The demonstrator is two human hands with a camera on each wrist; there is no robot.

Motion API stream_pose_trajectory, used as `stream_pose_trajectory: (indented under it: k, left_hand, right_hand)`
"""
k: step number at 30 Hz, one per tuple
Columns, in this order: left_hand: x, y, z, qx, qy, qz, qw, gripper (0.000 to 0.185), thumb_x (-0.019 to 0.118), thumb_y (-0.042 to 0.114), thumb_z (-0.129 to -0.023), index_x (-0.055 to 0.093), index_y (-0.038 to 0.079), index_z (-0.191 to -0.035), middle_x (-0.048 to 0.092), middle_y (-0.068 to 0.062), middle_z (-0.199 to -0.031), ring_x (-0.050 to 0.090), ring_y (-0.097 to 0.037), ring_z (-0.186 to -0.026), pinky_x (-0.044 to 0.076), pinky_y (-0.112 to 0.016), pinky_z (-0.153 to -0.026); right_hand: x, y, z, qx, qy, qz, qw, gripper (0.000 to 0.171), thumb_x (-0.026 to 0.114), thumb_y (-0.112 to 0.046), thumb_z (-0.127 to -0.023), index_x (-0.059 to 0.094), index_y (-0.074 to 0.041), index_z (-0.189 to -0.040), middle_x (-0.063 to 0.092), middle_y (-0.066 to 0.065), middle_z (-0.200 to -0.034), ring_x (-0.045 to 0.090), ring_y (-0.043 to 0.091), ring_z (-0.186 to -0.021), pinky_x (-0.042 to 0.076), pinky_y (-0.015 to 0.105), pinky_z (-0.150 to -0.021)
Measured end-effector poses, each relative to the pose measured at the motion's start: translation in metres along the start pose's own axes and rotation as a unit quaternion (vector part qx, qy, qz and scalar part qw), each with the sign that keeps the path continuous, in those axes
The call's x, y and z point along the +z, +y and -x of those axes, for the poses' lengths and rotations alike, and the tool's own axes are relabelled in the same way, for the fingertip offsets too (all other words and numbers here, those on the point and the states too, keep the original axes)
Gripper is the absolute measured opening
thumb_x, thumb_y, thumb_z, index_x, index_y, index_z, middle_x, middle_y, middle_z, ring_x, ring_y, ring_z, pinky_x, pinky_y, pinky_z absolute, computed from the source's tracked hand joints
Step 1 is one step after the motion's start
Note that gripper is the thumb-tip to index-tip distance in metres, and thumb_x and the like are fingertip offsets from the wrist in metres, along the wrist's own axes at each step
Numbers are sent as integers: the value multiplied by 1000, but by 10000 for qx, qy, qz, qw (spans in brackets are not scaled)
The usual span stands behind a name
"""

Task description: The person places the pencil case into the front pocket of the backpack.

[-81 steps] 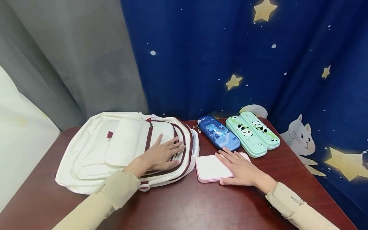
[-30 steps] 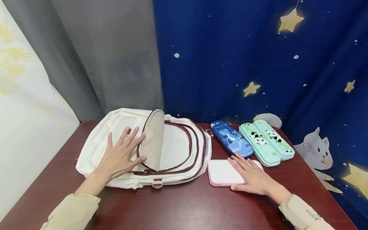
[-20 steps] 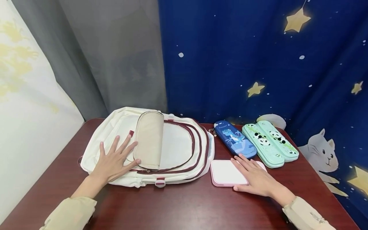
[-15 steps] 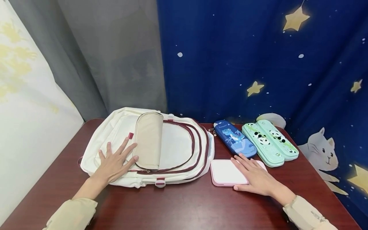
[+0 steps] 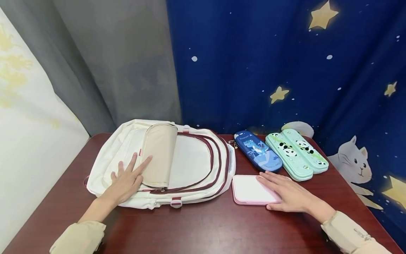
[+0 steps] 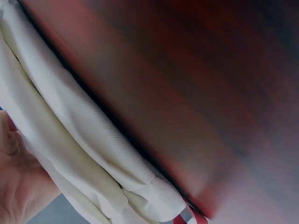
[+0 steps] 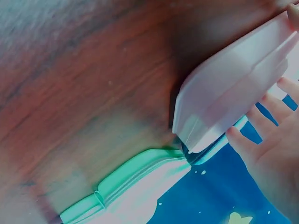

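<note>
Left hand (image 5: 125, 180), fingers straight, rests flat on cream canvas backpack (image 5: 196, 164), touching its folded-back beige flap (image 5: 157, 155). Right hand (image 5: 290, 194) lies flat, ungripping, on pink-edged white rectangular case (image 5: 248, 188); dark-blue dinosaur pencil case (image 5: 257, 155) at its 12 o'clock.

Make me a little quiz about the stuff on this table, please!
1. True or false: the left hand rests flat on the cream fabric backpack with dark red trim.
2. Which lies under the right hand? A) blue dinosaur pencil case B) flat pink-edged white case C) mint green panda pencil cases
3. How many mint green panda pencil cases are there?

Key: 1 true; 2 B; 3 two.
</note>
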State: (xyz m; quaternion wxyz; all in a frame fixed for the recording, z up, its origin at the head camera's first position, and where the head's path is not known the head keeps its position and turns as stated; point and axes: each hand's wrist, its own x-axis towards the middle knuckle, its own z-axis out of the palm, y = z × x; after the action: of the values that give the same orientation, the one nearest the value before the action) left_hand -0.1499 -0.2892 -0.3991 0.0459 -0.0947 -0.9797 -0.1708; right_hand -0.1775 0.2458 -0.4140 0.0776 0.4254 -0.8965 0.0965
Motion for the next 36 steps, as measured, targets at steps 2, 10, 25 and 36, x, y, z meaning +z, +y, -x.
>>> stream_pose_trajectory:
  k: [2, 10, 25, 36]
  left_hand:
    - [0, -2, -1, 31, 11, -3, 10000, 55, 30, 21, -97, 18, 36, -148, 5, -22, -152, 7, -67, -122, 11, -79, -83]
    - [-1, -7, 0, 18, 212, -184, 9996, 55, 40, 8, -94, 31, 21, -146, -4, -26, -151, 16, -61, -125, 17, -79, -80]
    - [2, -15, -7, 878, 245, -429, 9949, 48, 39, 8, -96, 35, 4, -143, 32, -14, -147, 22, -33, -136, 11, -71, -96]
    - [-2, -30, -1, 166, -30, -554, 9983, 51, 29, 47, -99, 20, 36, -148, 1, -13, -155, 0, -55, -131, 0, -73, -93]
  right_hand:
    - [0, 1, 0, -123, 74, 55, 9999, 81, 73, -49, -73, 47, -10, -138, 45, 10, -139, 42, 30, -125, 36, 51, -93]
    - [4, 2, 0, -65, 83, 11, 9999, 79, 72, -49, -75, 45, -10, -139, 44, 12, -139, 43, 32, -124, 36, 53, -92]
    - [5, 2, 2, 146, -48, 2, 9999, 81, 69, -52, -77, 41, -13, -142, 41, 10, -142, 41, 31, -126, 32, 55, -94]
    - [0, 5, 10, 180, -21, -177, 9997, 86, 74, -47, -73, 41, -4, -140, 41, 12, -141, 40, 30, -127, 1, 17, -106]
